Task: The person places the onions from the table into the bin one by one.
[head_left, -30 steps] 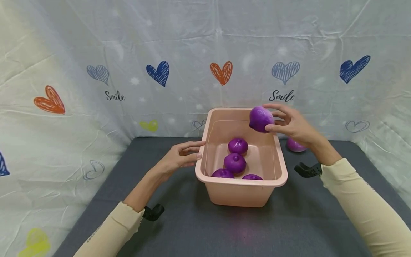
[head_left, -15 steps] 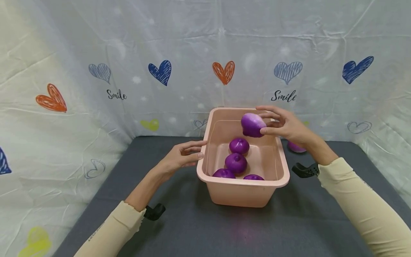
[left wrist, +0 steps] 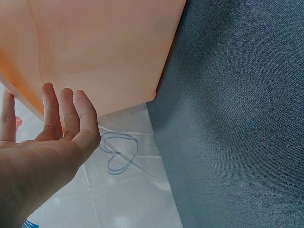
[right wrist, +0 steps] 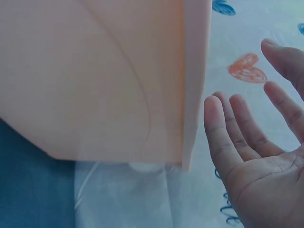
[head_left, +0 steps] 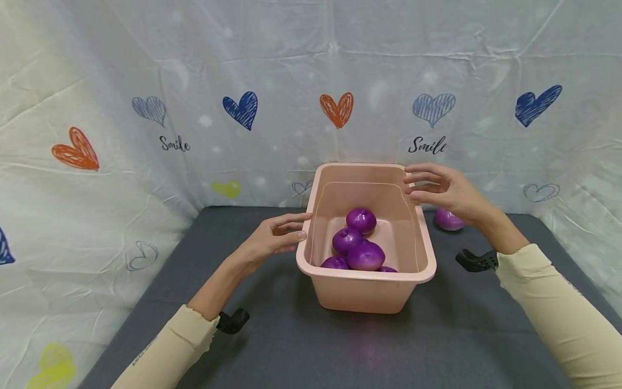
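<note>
A pink plastic basin (head_left: 359,294) stands on the dark cloth with several shiny purple onions (head_left: 366,255) inside, heaped toward its near end. My left hand (head_left: 274,235) is at the basin's left rim, fingers loosely extended; in the left wrist view its fingertips (left wrist: 80,99) lie against the outer wall. My right hand (head_left: 444,186) hovers over the right rim, holding nothing. In the right wrist view its fingers are spread beside the basin rim (right wrist: 195,71). Another purple onion (head_left: 448,220) lies on the cloth right of the basin, under the right forearm.
The dark grey cloth (head_left: 272,346) covers the table. A white curtain (head_left: 282,70) printed with hearts and "Smile" hangs close behind the basin and along the sides. Black straps (head_left: 476,261) sit on both wrists.
My right hand has let go of an onion over the basin and drawn back right. That onion now rests on the heap, with another nudged left. The left hand has stayed put.
</note>
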Available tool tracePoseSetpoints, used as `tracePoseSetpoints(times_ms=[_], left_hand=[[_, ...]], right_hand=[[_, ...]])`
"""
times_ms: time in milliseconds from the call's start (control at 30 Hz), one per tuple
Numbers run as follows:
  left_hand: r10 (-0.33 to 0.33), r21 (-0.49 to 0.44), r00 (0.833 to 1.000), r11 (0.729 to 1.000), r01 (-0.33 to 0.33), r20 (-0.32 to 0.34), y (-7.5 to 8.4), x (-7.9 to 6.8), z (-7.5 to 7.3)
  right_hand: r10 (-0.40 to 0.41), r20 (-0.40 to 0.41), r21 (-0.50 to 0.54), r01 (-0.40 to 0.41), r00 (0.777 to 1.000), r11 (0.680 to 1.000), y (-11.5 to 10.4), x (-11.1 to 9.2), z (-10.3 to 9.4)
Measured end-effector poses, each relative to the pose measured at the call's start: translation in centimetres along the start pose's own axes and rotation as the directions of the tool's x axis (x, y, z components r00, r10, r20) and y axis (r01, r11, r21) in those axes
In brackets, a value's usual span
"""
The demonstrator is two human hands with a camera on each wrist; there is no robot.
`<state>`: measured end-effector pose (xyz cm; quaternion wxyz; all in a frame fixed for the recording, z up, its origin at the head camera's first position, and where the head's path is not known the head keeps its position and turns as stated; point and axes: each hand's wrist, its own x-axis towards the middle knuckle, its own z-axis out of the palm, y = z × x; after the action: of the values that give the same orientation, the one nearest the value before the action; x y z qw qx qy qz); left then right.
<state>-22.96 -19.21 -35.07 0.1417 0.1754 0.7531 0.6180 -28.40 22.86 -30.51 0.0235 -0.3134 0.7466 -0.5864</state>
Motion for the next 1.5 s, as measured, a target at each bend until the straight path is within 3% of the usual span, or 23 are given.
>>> tracePoseSetpoints(times_ms=[700,1133,1333,1500], left_hand=[[0.007,-0.007,1.0,1.0,-0.007,0.008,0.1,0.0,-0.1],[-0.001,-0.008,1.0,1.0,0.001,0.003,0.1,-0.1,-0.1],[-0.007,0.002,1.0,1.0,0.007,0.004,0.1,-0.1,-0.1],[-0.006,0.003,1.0,1.0,0.006,0.008,0.1,-0.1,-0.1]], right_hand=[[0.122,-0.149,-0.123,-0.141,0.981,0.982,2.9,-5.4,-3.4],[0.167,-0.251,-0.095,-0.196,0.953,0.976,6.5,-10.1,-6.5],[0.174,-0.239,-0.111,-0.204,0.955,0.973,7.9,-11.7,-7.4],[0.216,-0.264,-0.134,-0.257,0.94,0.957,8.8,-12.4,-7.9]])
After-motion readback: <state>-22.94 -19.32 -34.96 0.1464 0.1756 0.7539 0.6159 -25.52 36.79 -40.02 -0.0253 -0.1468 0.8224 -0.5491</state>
